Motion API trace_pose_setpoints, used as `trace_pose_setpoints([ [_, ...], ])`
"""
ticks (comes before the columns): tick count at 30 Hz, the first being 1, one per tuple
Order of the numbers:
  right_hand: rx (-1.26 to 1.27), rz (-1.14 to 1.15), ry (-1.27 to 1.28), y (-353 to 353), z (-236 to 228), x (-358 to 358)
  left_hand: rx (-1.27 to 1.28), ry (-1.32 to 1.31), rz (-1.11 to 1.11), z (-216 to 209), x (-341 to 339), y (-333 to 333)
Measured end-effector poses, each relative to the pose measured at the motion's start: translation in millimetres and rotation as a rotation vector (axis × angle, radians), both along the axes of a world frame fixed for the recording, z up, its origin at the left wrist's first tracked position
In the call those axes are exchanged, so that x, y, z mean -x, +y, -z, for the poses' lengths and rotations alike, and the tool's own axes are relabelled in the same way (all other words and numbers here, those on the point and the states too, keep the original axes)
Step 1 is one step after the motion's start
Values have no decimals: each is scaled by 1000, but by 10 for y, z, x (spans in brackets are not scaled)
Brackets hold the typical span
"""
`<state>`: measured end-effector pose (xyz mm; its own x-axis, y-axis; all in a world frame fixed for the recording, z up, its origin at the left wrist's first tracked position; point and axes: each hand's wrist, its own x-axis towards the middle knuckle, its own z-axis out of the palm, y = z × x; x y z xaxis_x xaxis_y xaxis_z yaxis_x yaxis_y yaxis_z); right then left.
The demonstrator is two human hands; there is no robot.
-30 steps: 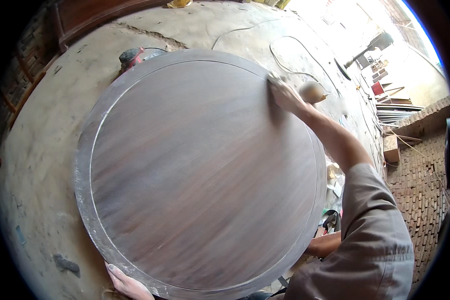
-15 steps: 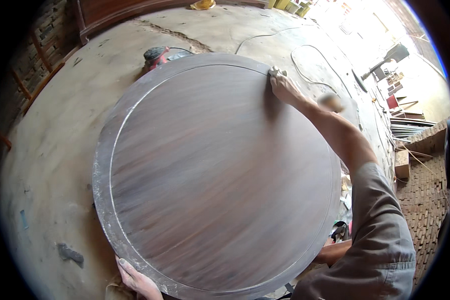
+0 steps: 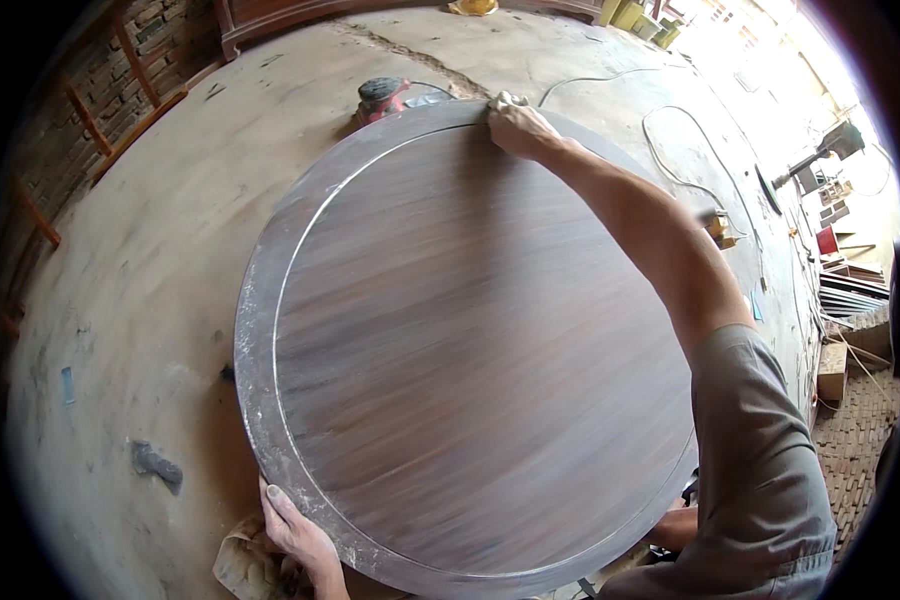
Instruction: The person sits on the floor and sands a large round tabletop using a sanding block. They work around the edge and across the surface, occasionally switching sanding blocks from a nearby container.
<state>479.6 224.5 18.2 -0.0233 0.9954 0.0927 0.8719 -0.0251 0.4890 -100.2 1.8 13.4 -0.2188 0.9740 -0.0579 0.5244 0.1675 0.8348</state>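
Floor, pale and dusty, is spreading around a big round wooden top, which is lying in the middle, right in front of the person. Brown and grey streaks are running slantwise across it, and a thin ring line is circling just inside its rim. The person's right arm is reaching over the wood. To be working well, the right hand should be pressing softly and evenly, following the round rim and not digging into the line. The left hand should be holding the wood steady. Its grip is wrapping the near left rim, thumb showing. The right grip is curling at the far rim, touching it. Something pale is showing at its fingertips, but one cannot tell if it is holding a pad or just wearing dust.
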Motion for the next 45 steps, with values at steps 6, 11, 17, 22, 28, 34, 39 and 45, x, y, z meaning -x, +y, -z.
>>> trace_pose_setpoints([
  [6, -154, -698, -139, 627, 206, 1887, -6, 45, 31, -47, -41, -3],
  [11, -28, -715, -158, 639, 367, 1095, 19, -57, 11, -91, -105, -3],
  [17, -108, -432, -277, 564, 235, 1231, 65, -74, 3, -93, -37, 20],
  [22, -308, -1077, 256, 127, 127, 3267, 36, -21, -1, -105, -13, 19],
  [28, -547, -629, -407, 405, 175, 1575, 13, -65, 0, -77, -40, 10],
  [34, -327, -404, -331, 377, 310, 1370, 56, -82, 4, -110, -19, 31],
  [39, -59, -1073, 91, -354, -190, 3259, 27, -106, 10, -89, -23, 45],
  [45, 150, -702, -211, 268, -23, 2593, 33, -199, 7, -135, -4, 56],
])
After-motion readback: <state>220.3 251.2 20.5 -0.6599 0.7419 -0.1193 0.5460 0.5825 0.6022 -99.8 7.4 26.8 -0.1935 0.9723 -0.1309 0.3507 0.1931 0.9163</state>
